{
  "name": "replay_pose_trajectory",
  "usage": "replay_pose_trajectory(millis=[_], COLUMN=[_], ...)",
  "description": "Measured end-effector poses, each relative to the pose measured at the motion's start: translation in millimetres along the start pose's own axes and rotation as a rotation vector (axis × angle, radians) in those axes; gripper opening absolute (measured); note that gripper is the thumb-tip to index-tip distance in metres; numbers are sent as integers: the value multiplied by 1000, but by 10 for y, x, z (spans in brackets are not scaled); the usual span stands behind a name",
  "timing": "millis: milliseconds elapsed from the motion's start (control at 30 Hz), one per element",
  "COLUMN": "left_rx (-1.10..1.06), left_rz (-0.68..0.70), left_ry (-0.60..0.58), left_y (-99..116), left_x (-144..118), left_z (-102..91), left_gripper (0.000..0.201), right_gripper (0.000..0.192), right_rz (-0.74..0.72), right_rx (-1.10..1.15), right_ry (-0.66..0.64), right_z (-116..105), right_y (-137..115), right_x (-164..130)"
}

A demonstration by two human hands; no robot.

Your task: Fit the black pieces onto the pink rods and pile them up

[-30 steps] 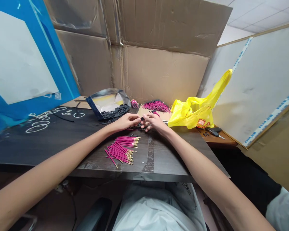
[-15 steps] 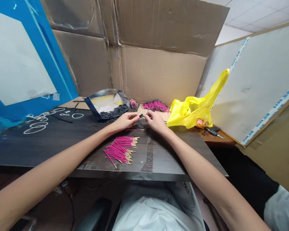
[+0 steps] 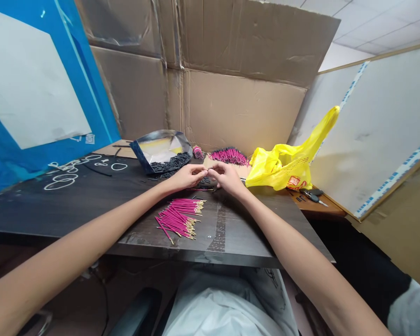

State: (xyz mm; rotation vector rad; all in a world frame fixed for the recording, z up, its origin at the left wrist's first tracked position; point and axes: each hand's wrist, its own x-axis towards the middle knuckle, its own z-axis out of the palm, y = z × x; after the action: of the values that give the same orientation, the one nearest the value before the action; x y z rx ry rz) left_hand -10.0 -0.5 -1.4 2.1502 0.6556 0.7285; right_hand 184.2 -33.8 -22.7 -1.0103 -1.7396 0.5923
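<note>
My left hand (image 3: 187, 177) and my right hand (image 3: 224, 176) meet fingertip to fingertip over the dark table (image 3: 56, 205), pinching a small piece between them; it is too small to make out. Short black tube pieces (image 3: 205, 181) lie scattered just under the fingers. A loose pile of pink wires with gold tips (image 3: 178, 217) lies nearer to me, below my left hand. A second heap of pink wires (image 3: 229, 156) sits behind my right hand.
A foil bag (image 3: 161, 149) spilling black tube pieces stands at the back left. A yellow plastic bag (image 3: 287, 163) lies at the right, with keys (image 3: 311, 196) beside it. White rubber bands (image 3: 61, 179) lie at the left. Cardboard walls (image 3: 231, 102) close the back.
My fingertips have drawn closer together and now touch. The view has shifted slightly; the wire piles have not moved.
</note>
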Motion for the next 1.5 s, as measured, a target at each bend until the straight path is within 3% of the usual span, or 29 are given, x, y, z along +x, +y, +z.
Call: replay_pose_trajectory(millis=[200, 333, 533, 633, 733, 967, 1133, 1267, 1500], left_rx=[31, 33, 25, -33, -94, -135, -159, -173, -153], left_rz=[1, -36, -44, -36, -35, -35, -50, -54, -57], left_ry=[1, 30, 67, 77, 64, 41, 43, 54, 103], left_y=[-45, -5, -2, -24, -9, 73, -6, -76, -37], left_x=[23, 22, 6, -1, -13, -31, -12, 1, -13], left_z=[12, -8, -37, -53, -51, 26, 75, 98, 127], left_gripper=[38, 41, 39, 40, 42, 48, 51, 52, 54], right_gripper=[19, 19, 27, 44, 47, 46, 44, 46, 45], right_rz=[-11, 23, 111, 173, 205, 181, 172, 201, 157], right_rx=[-132, -88, 218, 460, 555, 448, 430, 413, 352], right_ry=[101, 165, 132, 124, 56, 41, 115, 104, 137], right_z=[-26, -77, -93, -48, 1, 13, 7, 72, 113], right_y=[-30, -16, -3, -16, -30, -63, -59, -18, -24], right_x=[17, 40, 66, 56, 28, 29, 25, -8, -2])
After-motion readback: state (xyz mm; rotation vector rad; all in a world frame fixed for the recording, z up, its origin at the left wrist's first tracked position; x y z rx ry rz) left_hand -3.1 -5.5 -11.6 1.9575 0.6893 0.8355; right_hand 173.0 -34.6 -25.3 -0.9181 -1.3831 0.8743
